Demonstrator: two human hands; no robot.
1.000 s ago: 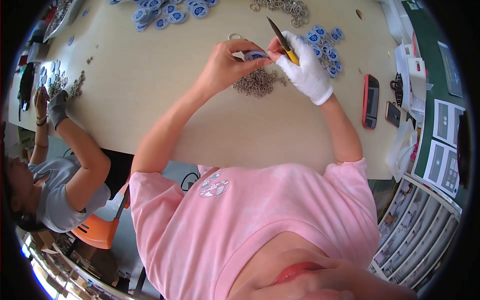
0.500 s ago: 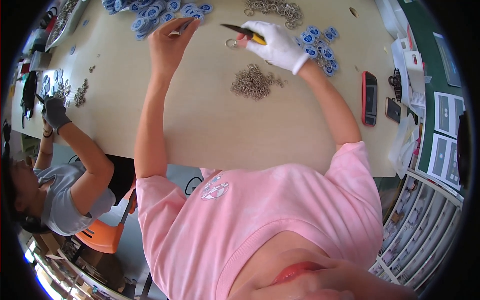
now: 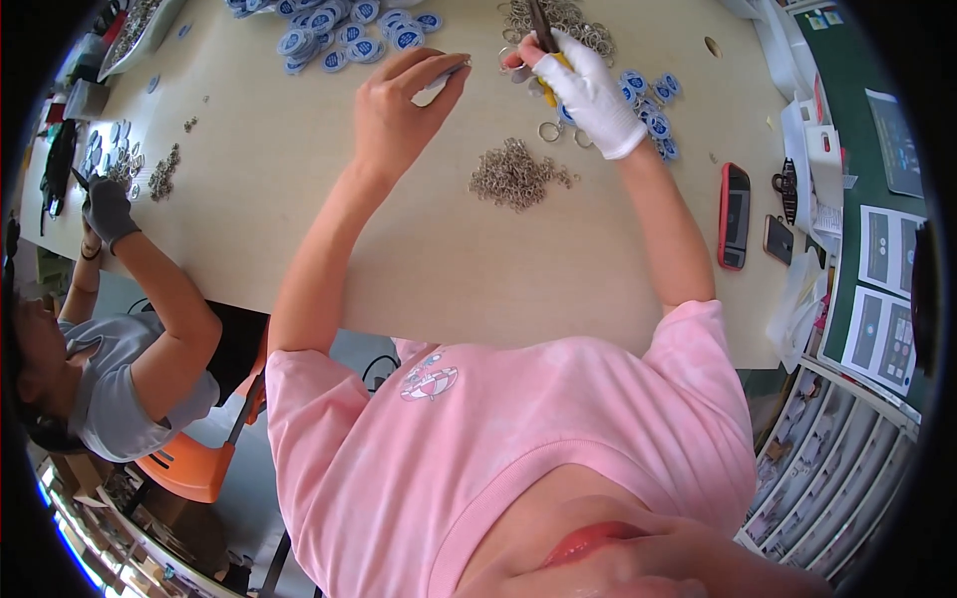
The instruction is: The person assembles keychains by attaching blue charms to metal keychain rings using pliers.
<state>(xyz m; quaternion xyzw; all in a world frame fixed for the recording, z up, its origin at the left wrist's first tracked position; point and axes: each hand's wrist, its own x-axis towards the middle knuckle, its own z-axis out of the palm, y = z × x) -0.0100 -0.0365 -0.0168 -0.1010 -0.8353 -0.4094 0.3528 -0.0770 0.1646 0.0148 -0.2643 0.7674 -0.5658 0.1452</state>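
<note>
My bare left hand (image 3: pixel 407 112) is closed in a pinch near the blue-and-white round tags (image 3: pixel 339 25); a small pale, silvery piece (image 3: pixel 439 84) shows between thumb and fingers, its kind unclear. My right hand (image 3: pixel 595 105), in a white glove with fingertips uncovered, is closed on pliers (image 3: pixel 541 30) with dark jaws and yellow handles. A key ring (image 3: pixel 511 62) shows at its fingertips. Beyond lies a heap of key rings (image 3: pixel 588 32). Loose rings (image 3: pixel 549 132) and tags with rings (image 3: pixel 656 122) lie beside the glove. A pile of small metal rings (image 3: pixel 513 173) sits nearer me.
On the right side of the table (image 3: pixel 449 269) lie a red-edged handheld device (image 3: pixel 734 216) and a phone (image 3: pixel 780 239). Far left stands a white tray (image 3: pixel 150 40) of metal parts. A co-worker's grey-gloved hand (image 3: pixel 108 211) works beside small piles at the left.
My right hand has moved right and away, its pliers turning from pointing left to pointing away. My left hand has shifted right and slightly nearer, still pinched. The view has shifted slightly.
</note>
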